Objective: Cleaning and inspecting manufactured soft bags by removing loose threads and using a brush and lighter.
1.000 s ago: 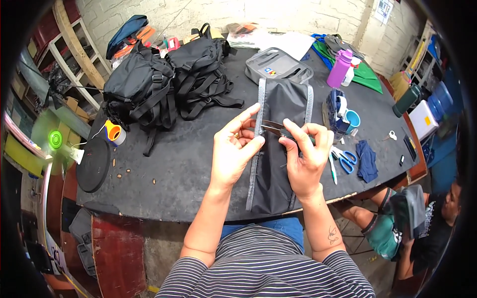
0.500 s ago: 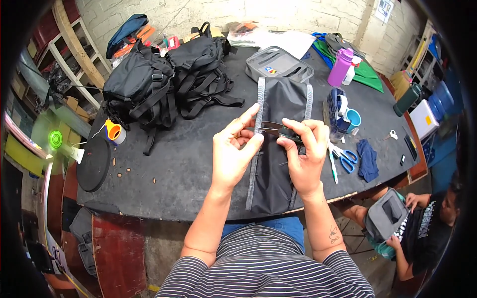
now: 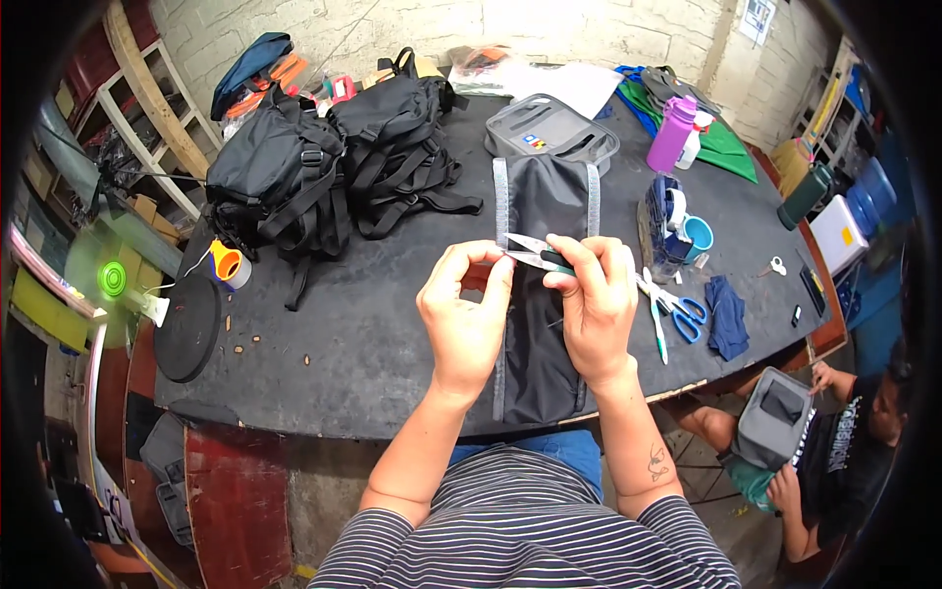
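Observation:
A long black fabric piece (image 3: 547, 206) with grey trim down both sides lies lengthwise on the table before me. My left hand (image 3: 459, 319) is closed in a pinch at its left grey trim; any loose thread there is too small to make out. My right hand (image 3: 601, 309) grips thread snips (image 3: 533, 252) with dark handles, held above the fabric. Their two bare blades are apart and point left, the tips right by my left fingertips.
Blue-handled scissors (image 3: 687, 319), a navy cloth (image 3: 726, 317) and a tape dispenser (image 3: 665, 221) lie to the right. Black bags (image 3: 280, 162) are piled at the back left, a grey case (image 3: 569, 128) behind the fabric. A person (image 3: 844, 442) sits at lower right holding a grey bag (image 3: 773, 417).
My left fingers have drawn together into a tighter pinch. The snips' blades have spread wider and shifted slightly left. The fabric's far end has swung a little left.

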{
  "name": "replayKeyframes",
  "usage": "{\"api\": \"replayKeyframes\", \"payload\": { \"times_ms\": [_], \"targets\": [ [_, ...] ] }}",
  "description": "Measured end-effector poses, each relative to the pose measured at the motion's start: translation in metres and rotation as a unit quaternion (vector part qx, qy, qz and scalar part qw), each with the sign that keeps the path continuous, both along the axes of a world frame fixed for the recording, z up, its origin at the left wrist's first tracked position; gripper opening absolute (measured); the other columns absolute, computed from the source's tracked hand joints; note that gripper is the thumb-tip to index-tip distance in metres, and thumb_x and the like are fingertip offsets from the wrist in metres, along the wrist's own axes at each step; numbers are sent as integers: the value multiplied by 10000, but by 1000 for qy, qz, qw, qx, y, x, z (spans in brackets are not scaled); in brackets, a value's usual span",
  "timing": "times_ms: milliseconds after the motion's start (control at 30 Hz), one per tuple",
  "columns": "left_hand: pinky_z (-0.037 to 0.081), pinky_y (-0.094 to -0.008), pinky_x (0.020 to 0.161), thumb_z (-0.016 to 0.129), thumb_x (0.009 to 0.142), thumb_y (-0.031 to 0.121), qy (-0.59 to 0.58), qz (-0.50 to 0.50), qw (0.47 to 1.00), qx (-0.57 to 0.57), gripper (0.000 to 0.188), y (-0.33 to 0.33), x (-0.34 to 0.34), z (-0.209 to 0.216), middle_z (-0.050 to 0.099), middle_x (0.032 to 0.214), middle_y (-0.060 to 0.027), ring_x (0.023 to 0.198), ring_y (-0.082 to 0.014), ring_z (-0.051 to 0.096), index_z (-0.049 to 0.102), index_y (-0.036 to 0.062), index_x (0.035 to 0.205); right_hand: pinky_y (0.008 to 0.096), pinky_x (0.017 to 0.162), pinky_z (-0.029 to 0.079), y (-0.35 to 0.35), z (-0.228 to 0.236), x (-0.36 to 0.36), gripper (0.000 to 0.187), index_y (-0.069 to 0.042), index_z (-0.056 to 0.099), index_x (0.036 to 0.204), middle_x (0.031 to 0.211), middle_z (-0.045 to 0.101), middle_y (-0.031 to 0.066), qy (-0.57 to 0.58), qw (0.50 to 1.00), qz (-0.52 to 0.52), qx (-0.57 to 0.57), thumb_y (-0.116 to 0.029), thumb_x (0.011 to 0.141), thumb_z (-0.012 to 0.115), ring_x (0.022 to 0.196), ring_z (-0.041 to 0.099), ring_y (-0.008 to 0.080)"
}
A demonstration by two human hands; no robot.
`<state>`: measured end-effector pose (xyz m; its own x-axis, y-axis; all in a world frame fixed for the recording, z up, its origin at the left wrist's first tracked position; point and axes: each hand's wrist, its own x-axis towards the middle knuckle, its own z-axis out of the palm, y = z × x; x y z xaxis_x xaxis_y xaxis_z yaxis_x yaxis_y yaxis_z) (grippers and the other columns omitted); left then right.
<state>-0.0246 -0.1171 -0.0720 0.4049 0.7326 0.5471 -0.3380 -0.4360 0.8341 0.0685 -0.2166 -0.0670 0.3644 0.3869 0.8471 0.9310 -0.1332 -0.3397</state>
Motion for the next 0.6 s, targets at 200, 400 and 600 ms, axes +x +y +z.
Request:
{"api": "replayKeyframes", "payload": {
  "times_ms": [200,400,600],
  "targets": [
    [443,-220,786,596,902,12,-73,-116,989,-60,36,5,1,-10,569,1044,-46,877,-80,523,572,-9,916,349,646,426,0,-4,-4,340,-83,675,1020,853,521,73,42,999,4,22,-43,690,744,780,484,242],
    [409,-205,790,582,925,32,-125,-203,951,-198,40,6,4,-14,554,1025,-18,848,-55,474,546,19,936,355,648,420,-1,-1,-4,340,-91,678,1008,846,514,71,13,1000,-19,1,-22,681,741,779,477,242],
    [407,-207,798,578,924,22,-104,-186,966,-148,46,6,4,-15,563,1002,-17,844,-60,476,534,25,915,358,644,417,1,0,-5,324,-99,677,991,839,507,67,11,1000,-28,2,-23,681,738,768,474,243]
  ]
}}
